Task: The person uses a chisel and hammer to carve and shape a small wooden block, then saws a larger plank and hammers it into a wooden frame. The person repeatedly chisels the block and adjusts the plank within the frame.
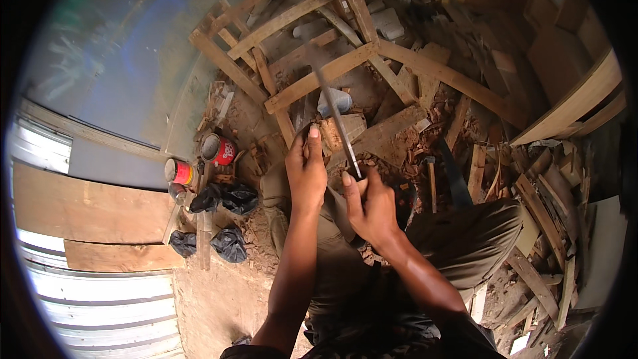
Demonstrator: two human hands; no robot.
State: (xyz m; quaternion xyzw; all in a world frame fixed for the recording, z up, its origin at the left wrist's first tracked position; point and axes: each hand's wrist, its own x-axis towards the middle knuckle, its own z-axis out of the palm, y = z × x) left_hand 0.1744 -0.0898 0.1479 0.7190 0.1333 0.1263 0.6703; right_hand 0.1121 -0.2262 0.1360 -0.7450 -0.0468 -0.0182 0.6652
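The right hand (373, 207) is closing around the pale handle (363, 185) of a long, file-like metal tool (339, 127). The tool's shaft is extending forward and leftward from that hand, its far end appearing blurred. The left hand (307, 171) is standing just left of the right hand, thumb and fingers set narrowly together; a dark flat piece (304, 112) is showing just beyond its fingertips. Whether the left hand is gripping that piece cannot be told.

Beyond both hands, a wooden frame (325, 78) with open bars is leaning at an angle, part of it lying behind the tool's shaft. A pale container (335, 102) is resting beyond the left hand, to the right of the shaft.

Left of the left hand, a large red tin (226, 151) and a smaller red-and-yellow tin (178, 171) are standing near each other. Crumpled black plastic (239, 197) is lying nearer the person than the tins. Right of the right hand, a hammer-like tool (432, 186) is lying among debris, and timber offcuts (546, 207) are lying farther right. Brown trousers (465, 234) are covering the legs beneath both hands.
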